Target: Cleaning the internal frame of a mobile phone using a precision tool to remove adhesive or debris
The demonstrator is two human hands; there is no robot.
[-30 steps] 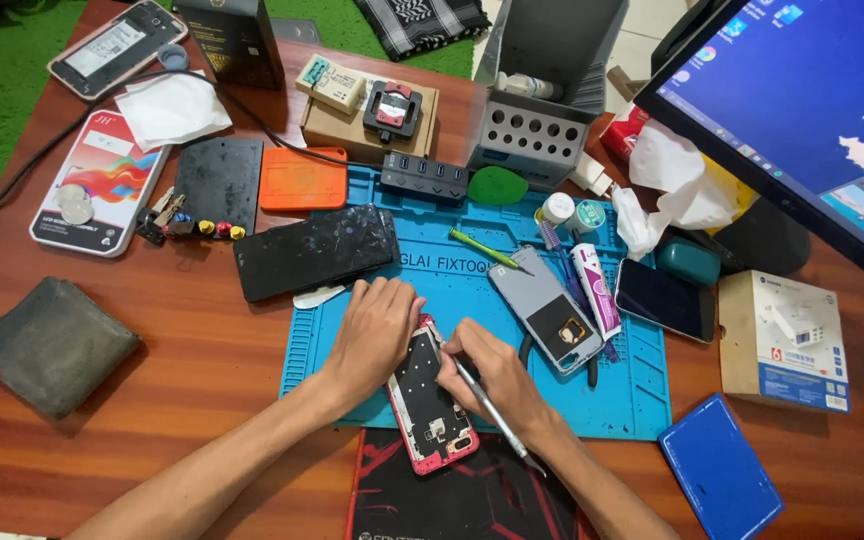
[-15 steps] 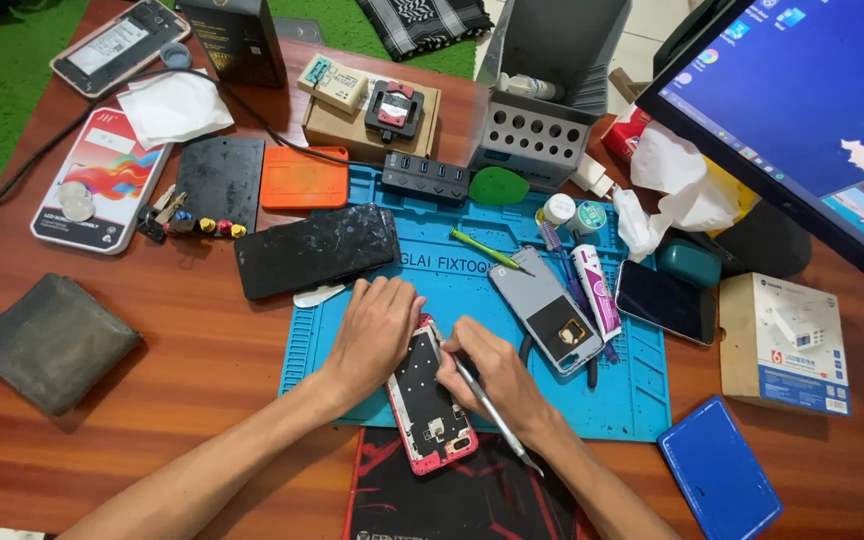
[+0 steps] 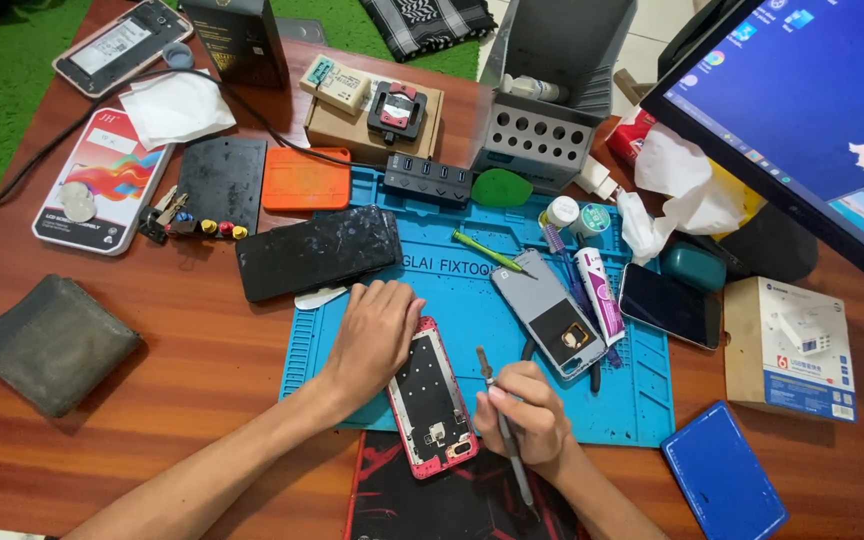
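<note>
Since half a second back the right hand [image 3: 524, 420] has drawn away from the opened red phone [image 3: 430, 396], so the thin metal tool [image 3: 500, 425] it pinches now stands just right of the frame rather than over it. That hand is curled nearly closed, thumb and fingers gripping the tool like a pen, tip pointing up the picture. Left hand [image 3: 377, 335] lies flat and spread, palm down on the phone's upper end, pinning it but closing round nothing. The phone sits low in the middle of the picture, half on the blue repair mat [image 3: 642, 400], its lower end over a dark red-patterned pad [image 3: 432, 500].

What worries me is that bottom end: it straddles two surfaces, so a hard push could rock it and send the tip skating across the bare board. The pinning hand is high up too, far from where any prying would happen, I'd guess.

Further right, a grey phone back cover [image 3: 550, 312] lies close to the tool hand, with a white-and-pink tube [image 3: 600, 295] beside it; an elbow swing could sweep them. Beyond the left hand a black phone screen [image 3: 317, 250] rests on the mat's upper left edge. At far right the monitor [image 3: 812, 120] overhangs the table [image 3: 72, 460]
</note>
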